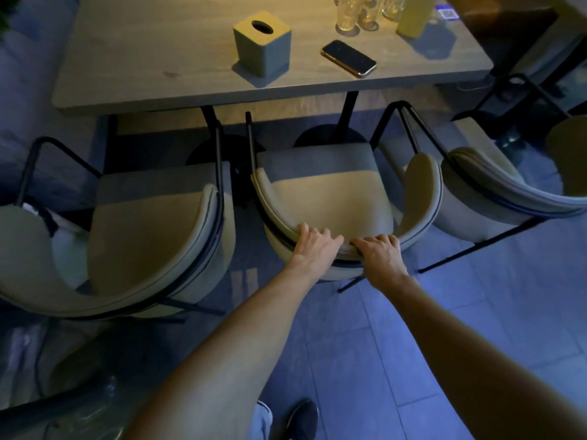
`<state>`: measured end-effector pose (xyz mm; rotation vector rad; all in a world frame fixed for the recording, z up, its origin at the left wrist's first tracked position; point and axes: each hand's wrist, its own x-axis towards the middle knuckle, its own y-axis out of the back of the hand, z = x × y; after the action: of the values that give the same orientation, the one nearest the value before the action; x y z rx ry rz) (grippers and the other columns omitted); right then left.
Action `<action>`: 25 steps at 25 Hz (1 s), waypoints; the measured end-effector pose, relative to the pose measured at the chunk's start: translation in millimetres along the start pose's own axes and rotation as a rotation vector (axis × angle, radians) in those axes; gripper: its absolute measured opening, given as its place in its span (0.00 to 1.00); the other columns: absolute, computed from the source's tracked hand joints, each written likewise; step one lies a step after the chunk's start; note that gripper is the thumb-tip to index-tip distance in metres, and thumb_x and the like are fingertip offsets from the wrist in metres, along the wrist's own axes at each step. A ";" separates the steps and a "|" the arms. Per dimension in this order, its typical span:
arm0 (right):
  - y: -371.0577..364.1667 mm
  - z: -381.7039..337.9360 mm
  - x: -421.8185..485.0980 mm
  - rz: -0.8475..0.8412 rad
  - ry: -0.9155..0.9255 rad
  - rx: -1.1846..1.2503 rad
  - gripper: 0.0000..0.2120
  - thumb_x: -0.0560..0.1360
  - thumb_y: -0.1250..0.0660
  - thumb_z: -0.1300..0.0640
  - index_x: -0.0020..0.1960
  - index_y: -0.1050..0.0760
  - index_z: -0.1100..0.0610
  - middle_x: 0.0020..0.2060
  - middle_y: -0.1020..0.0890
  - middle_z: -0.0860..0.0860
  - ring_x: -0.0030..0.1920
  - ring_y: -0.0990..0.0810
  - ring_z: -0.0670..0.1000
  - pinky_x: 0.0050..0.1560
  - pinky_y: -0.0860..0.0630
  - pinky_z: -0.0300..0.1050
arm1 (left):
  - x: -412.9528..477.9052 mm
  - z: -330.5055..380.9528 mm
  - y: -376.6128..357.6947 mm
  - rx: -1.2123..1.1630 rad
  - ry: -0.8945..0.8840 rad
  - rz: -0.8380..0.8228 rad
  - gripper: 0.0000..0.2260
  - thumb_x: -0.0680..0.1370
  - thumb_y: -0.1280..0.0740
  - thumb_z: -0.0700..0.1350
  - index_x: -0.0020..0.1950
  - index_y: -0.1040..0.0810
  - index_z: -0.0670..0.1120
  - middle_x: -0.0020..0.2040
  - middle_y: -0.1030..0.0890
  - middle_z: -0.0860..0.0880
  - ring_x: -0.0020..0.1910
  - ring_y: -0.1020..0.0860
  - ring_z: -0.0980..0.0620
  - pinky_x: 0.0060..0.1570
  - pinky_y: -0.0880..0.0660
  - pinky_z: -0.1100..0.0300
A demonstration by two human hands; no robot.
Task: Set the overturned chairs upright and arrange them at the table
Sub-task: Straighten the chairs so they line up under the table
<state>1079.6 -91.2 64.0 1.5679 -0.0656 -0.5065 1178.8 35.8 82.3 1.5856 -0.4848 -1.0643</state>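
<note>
Three beige upholstered chairs with black metal frames stand upright along the near side of the wooden table (133, 90). The middle chair (330, 198) faces the table with its seat partly under the edge. My left hand (313, 246) lies over the top of its curved backrest with the fingers hooked over the rim. My right hand (379, 250) grips the same backrest rim just to the right, fingers curled over it. The left chair (143, 236) and the right chair (495, 192) stand beside it, untouched.
On the table are a tissue box (263, 44), a phone (348, 58), several glasses (359, 14) and a yellow bottle (413, 17). Black table pedestals stand behind the chairs. Tiled floor lies at lower right. My shoe (301, 420) is at the bottom.
</note>
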 end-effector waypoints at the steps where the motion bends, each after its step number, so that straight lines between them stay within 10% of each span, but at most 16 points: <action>1: -2.4 -1.8 -1.5 0.019 -0.005 0.020 0.20 0.72 0.36 0.64 0.61 0.26 0.48 0.53 0.18 0.48 0.56 0.26 0.56 0.62 0.39 0.51 | -1.4 0.8 -0.1 0.019 0.000 -0.007 0.12 0.81 0.42 0.39 0.62 0.29 0.49 0.58 0.24 0.42 0.59 0.25 0.38 0.67 0.41 0.38; 25: -2.3 -45.4 -2.2 -0.087 0.130 0.094 0.23 0.70 0.33 0.64 0.60 0.29 0.46 0.59 0.21 0.46 0.58 0.32 0.55 0.60 0.42 0.53 | -45.6 -32.1 -21.9 -0.060 0.083 0.101 0.08 0.82 0.40 0.46 0.61 0.28 0.50 0.58 0.24 0.40 0.60 0.27 0.37 0.66 0.42 0.41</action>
<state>1093.1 -47.7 61.3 1.6977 0.0795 -0.4739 1177.2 95.5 78.6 1.5300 -0.4675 -0.9247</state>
